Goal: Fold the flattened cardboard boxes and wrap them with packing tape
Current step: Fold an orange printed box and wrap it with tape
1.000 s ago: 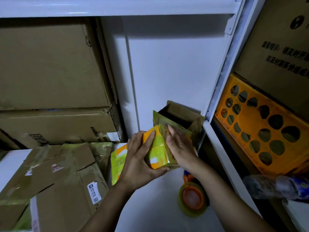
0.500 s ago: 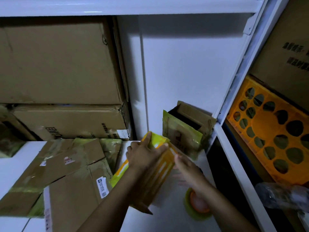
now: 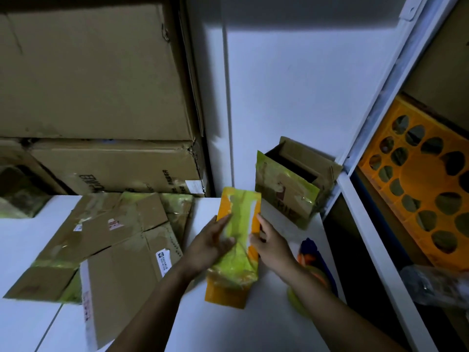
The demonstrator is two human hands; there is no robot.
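Your left hand (image 3: 212,241) lies flat on the orange box (image 3: 237,265), your right hand (image 3: 272,246) pinches its right edge: press creases evenly before taping

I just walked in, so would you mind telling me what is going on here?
A person is working on a flattened orange box lying on the white table. The left hand presses flat on it while the right hand holds its right edge. A small open box stands behind; more flattened cardboard lies to the left.
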